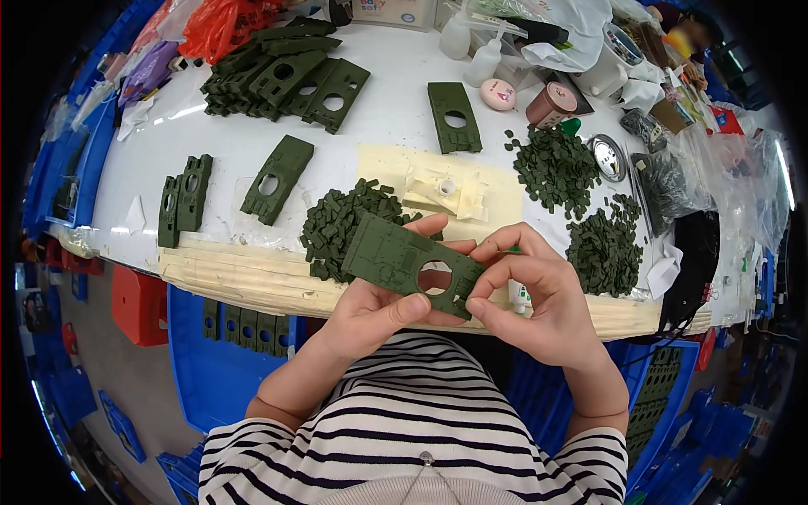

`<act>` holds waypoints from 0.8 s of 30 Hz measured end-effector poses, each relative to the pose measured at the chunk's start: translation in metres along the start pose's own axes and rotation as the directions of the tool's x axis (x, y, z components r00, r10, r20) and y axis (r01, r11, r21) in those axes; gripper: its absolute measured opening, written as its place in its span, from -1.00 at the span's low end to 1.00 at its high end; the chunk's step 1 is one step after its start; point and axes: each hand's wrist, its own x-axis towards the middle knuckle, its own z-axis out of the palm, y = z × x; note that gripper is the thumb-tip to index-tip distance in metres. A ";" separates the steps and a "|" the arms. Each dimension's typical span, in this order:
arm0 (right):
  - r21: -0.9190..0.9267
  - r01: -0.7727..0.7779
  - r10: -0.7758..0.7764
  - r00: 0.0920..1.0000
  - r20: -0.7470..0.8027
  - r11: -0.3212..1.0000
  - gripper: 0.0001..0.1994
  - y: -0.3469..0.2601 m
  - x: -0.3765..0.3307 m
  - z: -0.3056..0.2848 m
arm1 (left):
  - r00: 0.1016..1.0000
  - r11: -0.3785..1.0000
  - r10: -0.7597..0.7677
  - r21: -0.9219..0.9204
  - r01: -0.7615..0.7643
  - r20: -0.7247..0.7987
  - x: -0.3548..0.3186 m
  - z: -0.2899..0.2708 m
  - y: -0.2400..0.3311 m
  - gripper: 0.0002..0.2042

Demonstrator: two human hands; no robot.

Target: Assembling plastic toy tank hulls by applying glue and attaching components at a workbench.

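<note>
My left hand (pixel 379 307) holds a flat dark green plastic plate (pixel 396 257) with a round hole near its right end, over the table's near edge. The thumb lies under the plate and the fingers reach behind it. My right hand (pixel 539 299) pinches the plate's right end, thumb and fingers bent around it; whether a small piece sits between the fingertips I cannot tell. Just behind the plate lies a heap of small dark green pieces (pixel 337 223).
More green plates lie on the white table (pixel 379 114): a stack (pixel 286 71) at the back left, single ones (pixel 278 177) (pixel 454 116) and a pair (pixel 185 198). Two further heaps of small pieces (pixel 555 164) (pixel 604 248) sit right. Bottles and bags crowd the back. Blue crates (pixel 219 353) stand below.
</note>
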 end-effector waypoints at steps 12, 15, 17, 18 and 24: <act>-0.090 0.054 -0.055 0.998 -0.009 0.994 -0.91 0.002 0.002 0.001 | 0.997 0.998 0.062 0.010 -0.063 0.052 -0.001 -0.007 -0.005 -0.32; -0.100 0.059 -0.061 0.998 -0.014 0.993 -0.90 0.002 0.002 0.002 | 0.996 0.997 0.068 0.025 -0.069 0.052 -0.001 -0.006 -0.005 -0.32; -0.114 0.067 -0.069 0.998 -0.011 0.991 -0.89 0.003 0.002 0.002 | 0.995 0.996 0.072 0.052 -0.076 0.065 0.000 -0.007 -0.004 -0.32; -0.124 0.070 -0.071 0.997 -0.007 0.990 -0.89 0.003 0.002 0.002 | 0.994 0.994 0.076 0.076 -0.082 0.076 0.000 -0.010 -0.005 -0.32; -0.183 0.108 -0.110 0.994 -0.003 0.977 -0.87 0.001 0.002 0.001 | 0.996 0.999 0.040 -0.012 -0.039 0.080 -0.001 -0.005 -0.002 -0.32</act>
